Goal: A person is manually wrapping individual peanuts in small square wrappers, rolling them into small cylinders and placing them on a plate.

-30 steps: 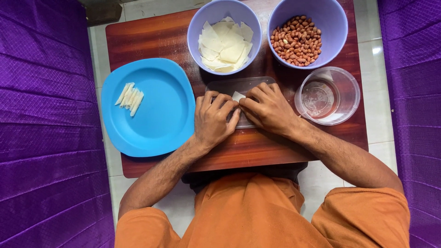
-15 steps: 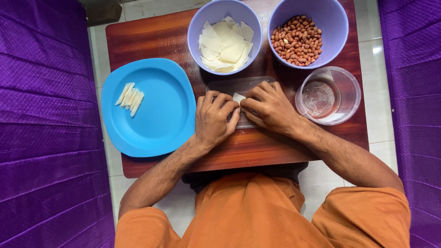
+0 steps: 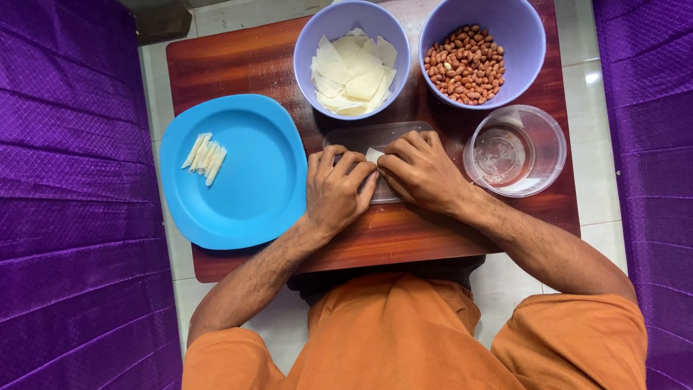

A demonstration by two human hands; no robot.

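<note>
— Looking down at the low wooden tabletop (image 3: 238, 54), what are the two hands on?

— Both rest on a clear plastic lid (image 3: 361, 137) lying flat in the middle. The left hand (image 3: 336, 189) and the right hand (image 3: 422, 172) meet over a small pale wrapper piece (image 3: 373, 154), and their fingers are curled together, pinched on it from both sides. Only a corner of the piece shows between the knuckles.

— And around them?

— Left of the hands sits a blue plate (image 3: 253, 188) with a little row of rolled pale sticks (image 3: 204, 157) near its far left edge — well apart from the hands. Beyond the lid stand two lilac bowls side by side: the left bowl (image 3: 307, 43) holds a loose heap of flat pale wrapper sheets (image 3: 354, 72), the right bowl (image 3: 520, 36) holds peanuts (image 3: 465, 65) with reddish skins. Just right of the right hand is a round clear container (image 3: 538, 144); whether it holds liquid I cannot tell.

— Anything else?

— Purple quilted fabric (image 3: 72, 180) lies on both sides of the tabletop, and the person's orange garment (image 3: 404, 332) fills the near edge.
</note>
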